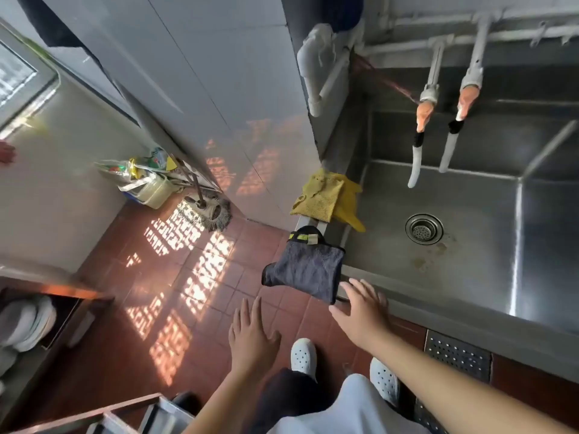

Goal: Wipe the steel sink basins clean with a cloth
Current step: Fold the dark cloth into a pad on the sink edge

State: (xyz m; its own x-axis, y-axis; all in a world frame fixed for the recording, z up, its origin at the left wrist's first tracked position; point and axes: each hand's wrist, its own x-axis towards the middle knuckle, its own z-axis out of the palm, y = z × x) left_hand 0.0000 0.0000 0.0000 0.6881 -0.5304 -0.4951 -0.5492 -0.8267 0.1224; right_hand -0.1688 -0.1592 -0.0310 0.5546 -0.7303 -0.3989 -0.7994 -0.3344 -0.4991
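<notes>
- A folded dark blue cloth is lying draped over the front left corner of the steel sink, its long axis running across the corner from the floor side toward the basin, and its black loop end with a yellow-green tag is pointing up toward the wall.
- A yellow cloth is lying on the sink's left rim, farther back, with yellow rubber gloves partly under it and hanging into the basin.
- The right hand is reaching over the sink's front rim with fingers spread and nearly straight, gripping nothing; its fingertips are just beside the dark cloth's near edge, and contact cannot be told.
- The left hand is hovering above the floor with fingers straight and together, holding nothing, apart from the cloth.
- The basin is showing a round drain strainer and brownish stains near it.
- Two taps with white hose ends are hanging over the basin's back half.
- The floor is laid with red-brown tiles carrying patches of patterned sunlight.
- A mop and a bucket of bags are standing in the far corner by the white tiled wall.
- White perforated shoes are standing just before the sink.
</notes>
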